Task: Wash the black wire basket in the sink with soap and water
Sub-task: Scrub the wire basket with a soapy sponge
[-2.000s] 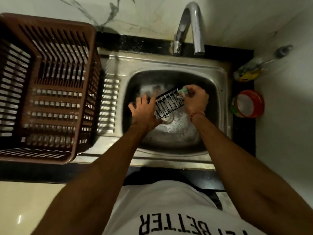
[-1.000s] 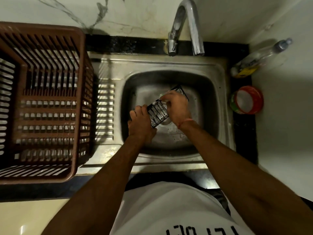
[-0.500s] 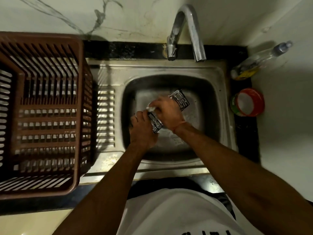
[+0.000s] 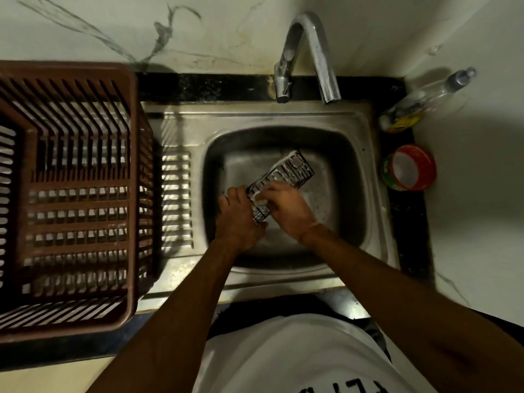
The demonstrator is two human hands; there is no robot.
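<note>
Big brown plastic crate (image 4: 71, 194) sits on the counter, left of your steel sink (image 4: 365, 194). Black wire basket (image 4: 286, 177) is held tilted over the basin, streaked w/ white suds. Your left hand (image 4: 238, 219) grips its near end, fingers curled round the wires. Right hand (image 4: 286, 207) pinches a pale soapy scrubber (image 4: 259, 197) against the basket. Red tub (image 4: 408, 168) & clear bottle (image 4: 425, 100) stand at right.

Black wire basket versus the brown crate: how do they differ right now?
The black wire basket is small, thin wire, soapy, and held tilted over the sink by the left hand while the right hand scrubs it. The brown crate is large, slatted plastic, dry-looking, resting untouched on the counter. Both are open-sided.
</note>
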